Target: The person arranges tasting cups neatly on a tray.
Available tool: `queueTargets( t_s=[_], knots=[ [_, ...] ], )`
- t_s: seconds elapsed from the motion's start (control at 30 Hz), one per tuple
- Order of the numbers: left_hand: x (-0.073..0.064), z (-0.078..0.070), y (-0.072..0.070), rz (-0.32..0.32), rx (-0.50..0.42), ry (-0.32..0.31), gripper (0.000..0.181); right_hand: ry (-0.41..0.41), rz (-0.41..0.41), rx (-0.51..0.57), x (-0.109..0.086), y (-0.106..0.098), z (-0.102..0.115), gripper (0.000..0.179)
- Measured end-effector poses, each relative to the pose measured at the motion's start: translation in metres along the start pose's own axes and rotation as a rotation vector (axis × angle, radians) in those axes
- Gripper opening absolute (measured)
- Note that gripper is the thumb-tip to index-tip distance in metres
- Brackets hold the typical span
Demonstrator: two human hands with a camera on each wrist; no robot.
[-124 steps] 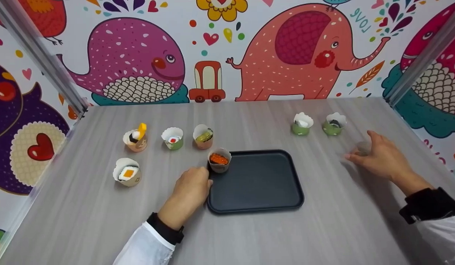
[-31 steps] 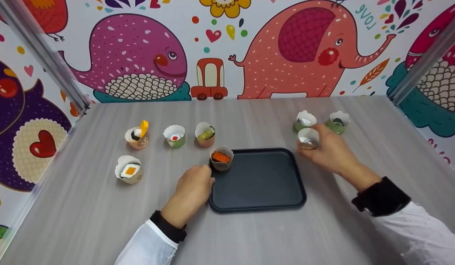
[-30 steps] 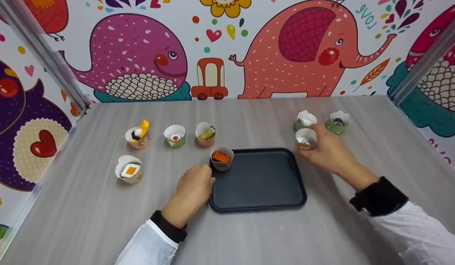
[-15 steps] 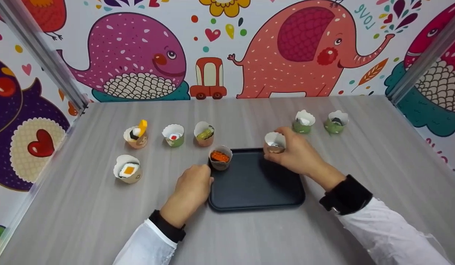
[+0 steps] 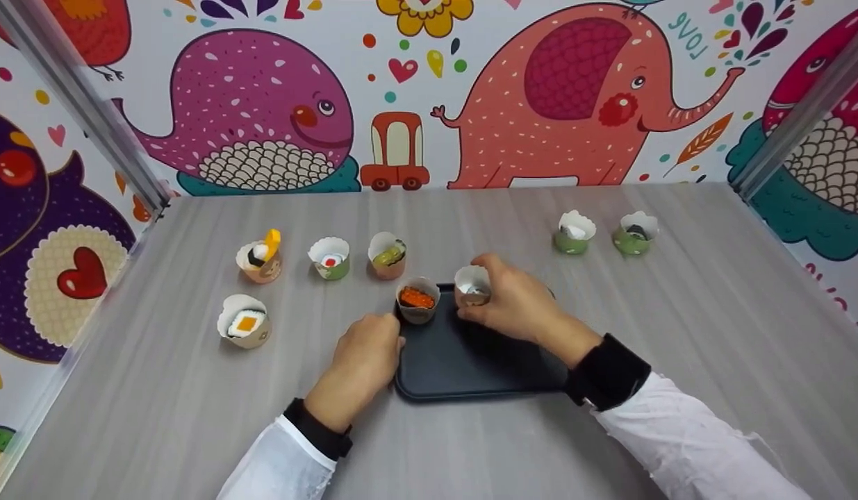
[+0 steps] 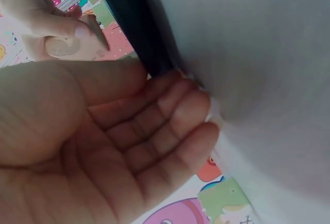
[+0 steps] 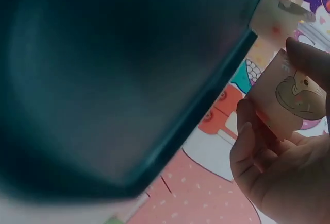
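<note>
My left hand (image 5: 365, 351) pinches the left edge of a dark rectangular tray (image 5: 449, 371); in the left wrist view the thumb (image 6: 113, 80) lies on one side of the tray rim (image 6: 134, 23) and the fingers on the other. My right hand (image 5: 519, 302) holds a brownish paper cup (image 5: 469, 298) over the tray's back part, its contents hard to make out. The right wrist view shows a cartoon face on this cup (image 7: 294, 98), gripped between thumb and fingers. Just left of it, a paper cup with an orange-topped sushi piece (image 5: 417, 300) stands in the tray's back left corner.
Left of the tray stand several paper cups with toy-like sushi, among them an orange-centred roll (image 5: 246, 324) and a green-topped piece (image 5: 388, 255). Two green cups (image 5: 572, 236) stand at the back right. A patterned wall (image 5: 401, 90) bounds the table behind.
My right hand, earlier at the table's right side, has carried the brownish cup leftward to beside the orange-topped cup. The left hand keeps its place on the tray edge.
</note>
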State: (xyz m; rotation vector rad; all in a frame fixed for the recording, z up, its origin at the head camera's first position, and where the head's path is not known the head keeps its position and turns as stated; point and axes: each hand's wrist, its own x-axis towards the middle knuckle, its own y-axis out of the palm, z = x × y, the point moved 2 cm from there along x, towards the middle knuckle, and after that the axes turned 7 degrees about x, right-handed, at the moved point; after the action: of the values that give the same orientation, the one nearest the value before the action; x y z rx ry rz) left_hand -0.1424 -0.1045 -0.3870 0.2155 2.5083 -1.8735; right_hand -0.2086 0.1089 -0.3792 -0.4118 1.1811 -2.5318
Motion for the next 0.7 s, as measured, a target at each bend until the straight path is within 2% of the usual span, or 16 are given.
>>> queueTargets(
  t_s=[0.27,0.5,0.7],
  knots=[
    [-0.001,0.0,0.0,-0.028,0.016,0.017,0.012,-0.011,0.059,-0.08,0.003,0.011,0.001,0.072],
    [0.001,0.0,0.001,-0.02,0.027,0.015,0.012,-0.029,0.113,-0.021,0.003,0.015,0.002,0.075],
    [0.001,0.0,0.001,-0.019,0.024,0.019,0.013,-0.049,0.126,0.026,0.003,0.015,0.001,0.074]
  ],
)
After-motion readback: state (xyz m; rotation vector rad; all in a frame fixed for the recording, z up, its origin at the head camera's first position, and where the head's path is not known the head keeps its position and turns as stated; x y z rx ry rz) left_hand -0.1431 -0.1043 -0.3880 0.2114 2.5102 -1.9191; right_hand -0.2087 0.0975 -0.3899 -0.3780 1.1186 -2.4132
